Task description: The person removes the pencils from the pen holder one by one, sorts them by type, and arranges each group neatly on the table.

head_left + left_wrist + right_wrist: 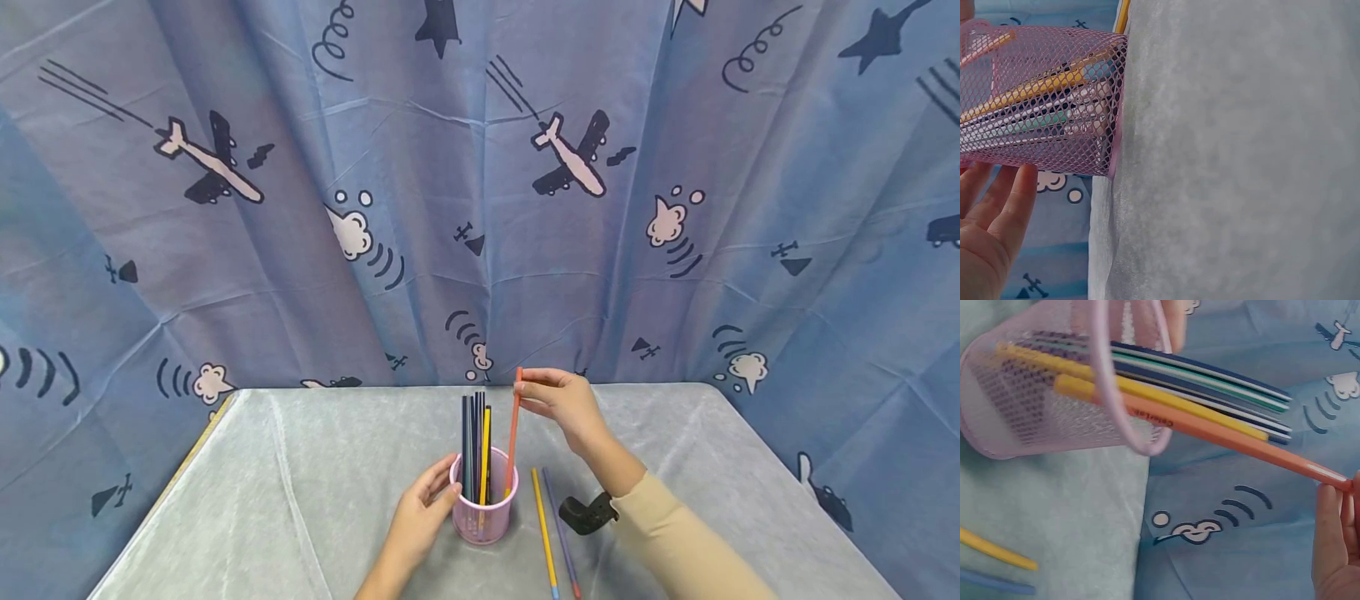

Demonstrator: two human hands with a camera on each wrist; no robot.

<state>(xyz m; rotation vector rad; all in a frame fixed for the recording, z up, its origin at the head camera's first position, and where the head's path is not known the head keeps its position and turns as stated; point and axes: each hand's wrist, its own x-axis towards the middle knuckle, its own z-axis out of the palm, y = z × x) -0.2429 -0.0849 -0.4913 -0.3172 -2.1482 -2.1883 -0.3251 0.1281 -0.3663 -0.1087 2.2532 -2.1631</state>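
Note:
A pink mesh pencil cup [491, 530] stands upright on the table, with several dark pencils [467, 442] and a yellow pencil [485, 450] in it. My left hand [418, 515] holds the cup's left side, thumb near the front rim; in the left wrist view its fingertips touch the mesh. Between thumb and fingers, my right hand [562, 404] pinches the top of an orange pencil [1229, 440]. That pencil leans up to the right, and its yellow lower end is inside the cup. Whether it touches the cup's bottom I cannot tell.
On the table to the right of the cup lie a yellow pencil [544, 533] and a purple pencil [561, 533], side by side. A black device [587, 514] sits at my right wrist. Behind the grey-covered table [360, 442] hangs a blue patterned curtain [420, 167].

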